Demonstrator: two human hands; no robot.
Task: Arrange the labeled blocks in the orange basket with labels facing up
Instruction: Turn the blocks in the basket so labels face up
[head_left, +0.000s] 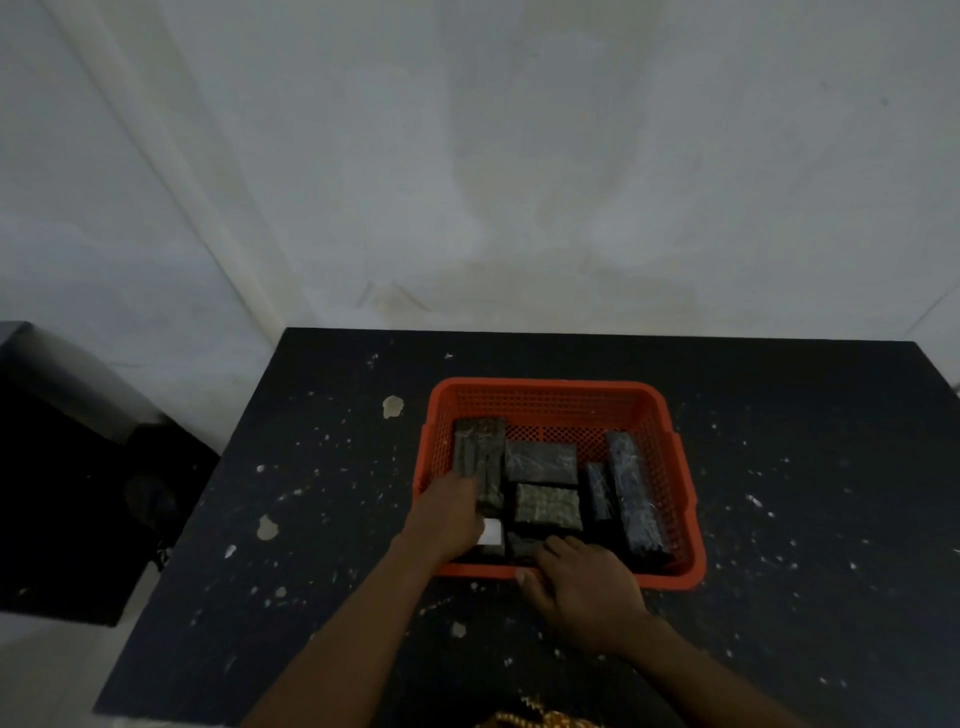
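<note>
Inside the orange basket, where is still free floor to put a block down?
Bare mesh lies along the far wall of the orange basket, behind the blocks. The near half is crowded, with the left hand and right hand there.

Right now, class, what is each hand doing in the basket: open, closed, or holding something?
Left hand: inside the orange basket, resting on a dark block; grip cannot be told.
Right hand: at the near rim, fingers on blocks; grip cannot be told.

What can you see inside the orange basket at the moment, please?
The orange basket holds several dark blocks lying flat; one white label faces up. The left hand and right hand cover the near blocks, so their labels cannot be seen.
</note>
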